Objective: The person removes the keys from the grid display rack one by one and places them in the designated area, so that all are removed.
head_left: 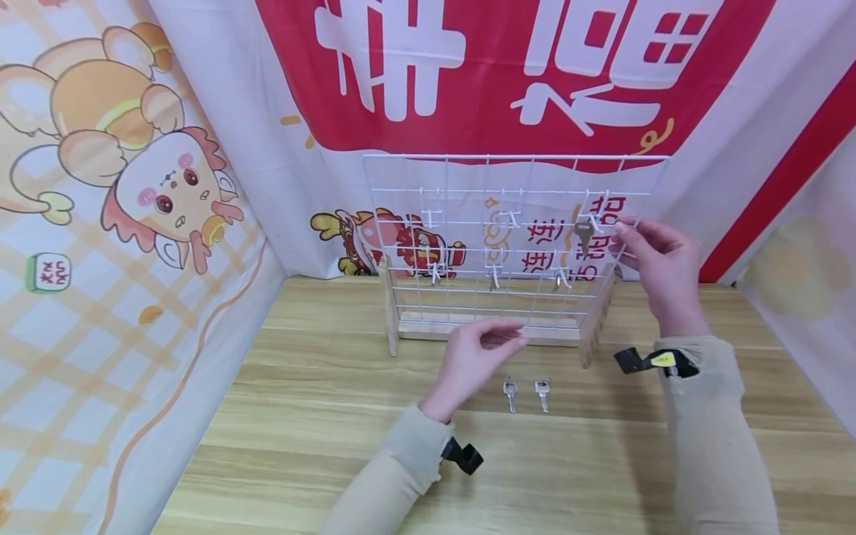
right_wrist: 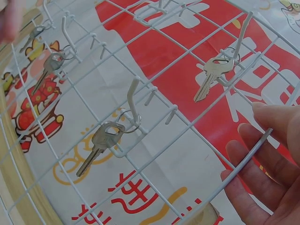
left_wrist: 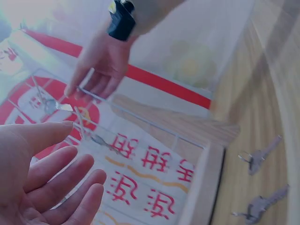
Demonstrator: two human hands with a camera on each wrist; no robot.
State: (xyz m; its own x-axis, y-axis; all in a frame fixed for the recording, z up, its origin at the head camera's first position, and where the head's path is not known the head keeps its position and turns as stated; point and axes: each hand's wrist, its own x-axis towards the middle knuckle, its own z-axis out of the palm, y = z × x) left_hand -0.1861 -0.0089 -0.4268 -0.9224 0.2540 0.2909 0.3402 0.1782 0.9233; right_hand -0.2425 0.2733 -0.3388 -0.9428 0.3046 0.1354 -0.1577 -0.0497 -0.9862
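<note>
A white wire grid rack (head_left: pixel 515 174) stands on a wooden base (head_left: pixel 488 328) at the back of the table. Keys hang from its hooks: one at the upper right (head_left: pixel 584 232), others on the lower row (head_left: pixel 558 279). My right hand (head_left: pixel 631 234) is raised at the rack's right edge, beside the upper key, its straight fingers (right_wrist: pixel 262 150) touching the edge wire (right_wrist: pixel 248 157). My left hand (head_left: pixel 508 336) hovers low in front of the base, relaxed and holding nothing. Two loose keys (head_left: pixel 510 392) (head_left: pixel 542 394) lie on the table just right of it.
The wooden table (head_left: pixel 301 416) is closed in by printed cloth walls (head_left: pixel 134 223) on the left, back and right. Several white hooks (head_left: pixel 511 218) on the rack carry nothing. In the right wrist view two hanging keys (right_wrist: pixel 213 77) (right_wrist: pixel 101 143) show close up.
</note>
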